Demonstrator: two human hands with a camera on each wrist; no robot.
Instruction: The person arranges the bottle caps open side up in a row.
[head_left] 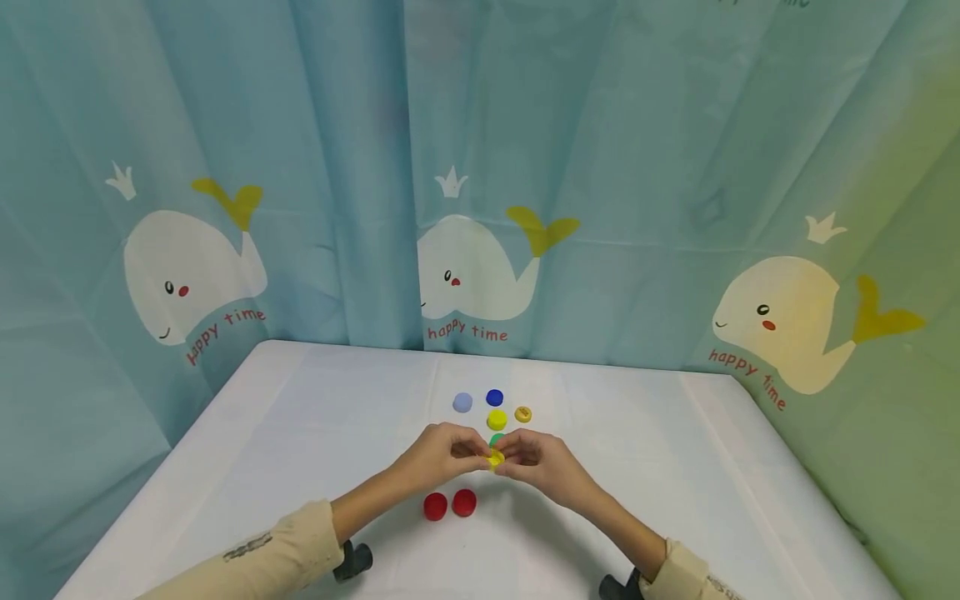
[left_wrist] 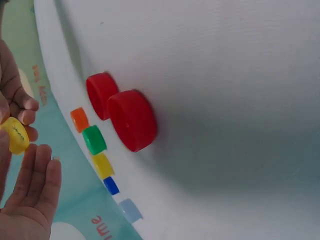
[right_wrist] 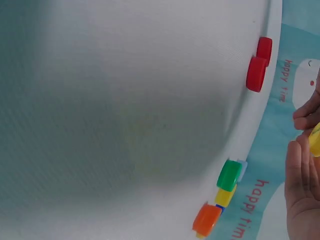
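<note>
Both hands meet over the middle of the table around a small yellow bottle cap [head_left: 496, 459]. My left hand [head_left: 447, 454] pinches its left side between thumb and fingers. From the other side, my right hand [head_left: 546, 467] pinches it too. In the left wrist view the yellow cap [left_wrist: 18, 135] stands tilted, with dark marks on its face. Nearer the person lie two red caps [head_left: 464, 502], side by side. Just beyond the fingers, a green cap [head_left: 497, 438] is partly covered by the right hand. An orange cap [right_wrist: 207, 220] shows in the right wrist view.
Farther back on the white table [head_left: 337, 417] lie another yellow cap [head_left: 497, 420], a dark blue cap [head_left: 495, 397], a light blue cap [head_left: 462, 402] and a gold-coloured cap [head_left: 522, 414]. A whale-print curtain [head_left: 360, 167] hangs behind the table's far edge.
</note>
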